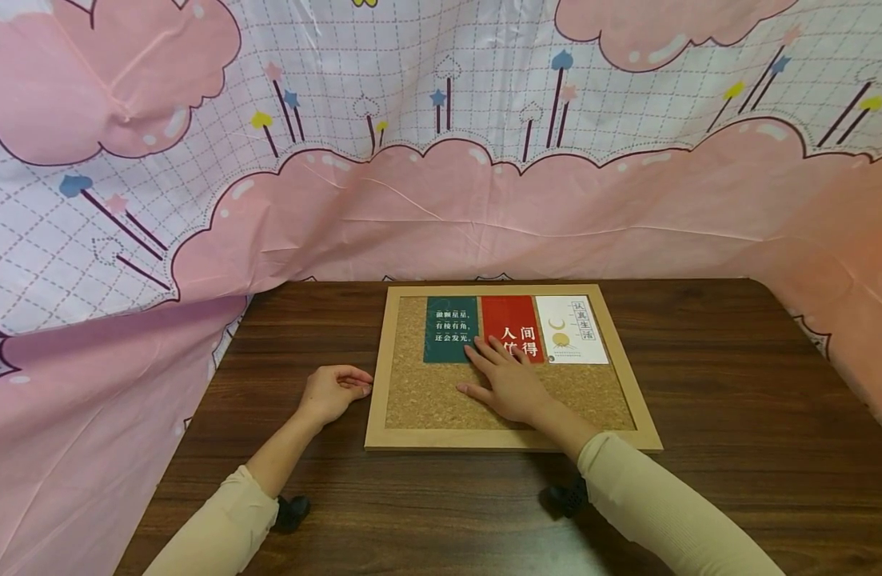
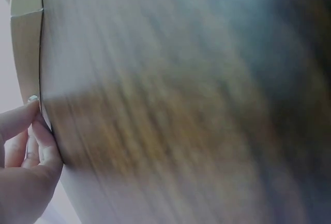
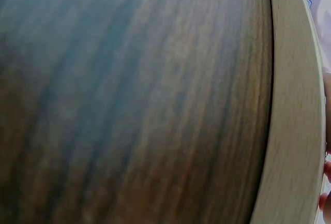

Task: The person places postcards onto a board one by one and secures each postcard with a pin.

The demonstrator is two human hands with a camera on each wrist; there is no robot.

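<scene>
A cork board (image 1: 441,396) with a pale wooden frame lies flat on the table. Along its upper part sit three cards side by side: a green one (image 1: 441,344), a red one (image 1: 508,312) and a white one (image 1: 592,348). My right hand (image 1: 508,384) rests palm down over the board, fingers spread across the red card's lower part and the green card's corner. At the frame's left side, my left hand (image 1: 333,394) is bent at the fingers. In the left wrist view its thumb and forefinger (image 2: 46,144) pinch at the frame edge (image 2: 26,53).
Dark brown wood tabletop (image 1: 707,384) surrounds the board. A pink and white patterned cloth (image 1: 498,200) hangs behind the table and along both sides. Black wrist devices (image 1: 293,512) show beside the sleeves.
</scene>
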